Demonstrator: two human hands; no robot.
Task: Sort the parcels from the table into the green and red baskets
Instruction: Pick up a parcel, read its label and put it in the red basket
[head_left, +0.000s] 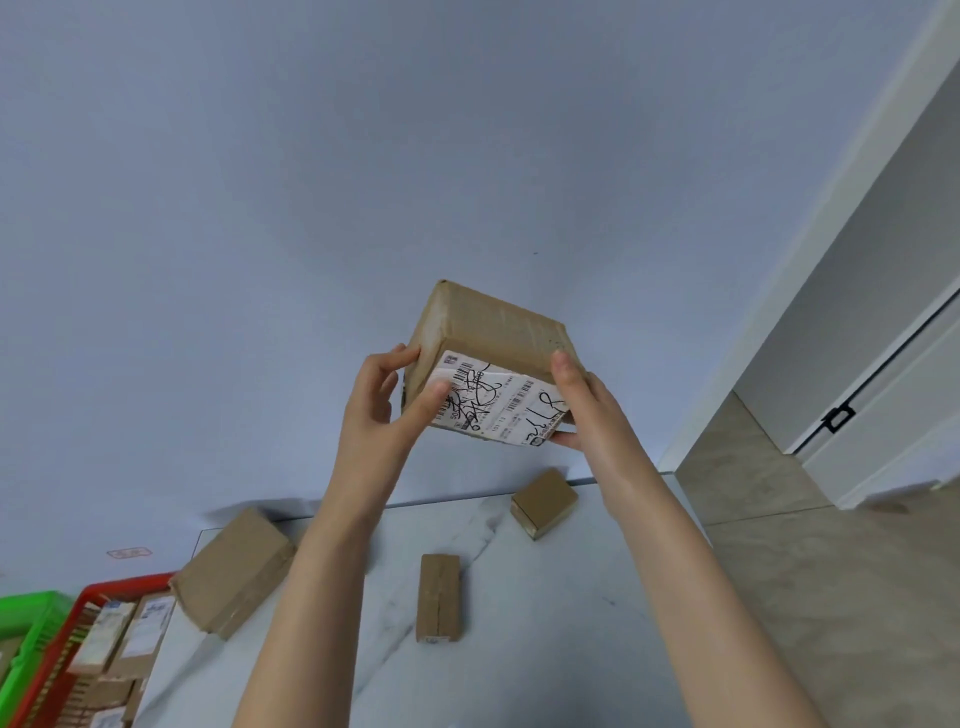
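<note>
Above the marble tabletop (545, 597), left hand (379, 410) and right hand (587, 410) grip a stiff, probably light parcel (493, 338) by its sides.

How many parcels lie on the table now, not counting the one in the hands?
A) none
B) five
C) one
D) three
D: on the table lie a large parcel at the left, a narrow parcel in the middle and a small parcel farther back; the held parcel is above it.
</note>
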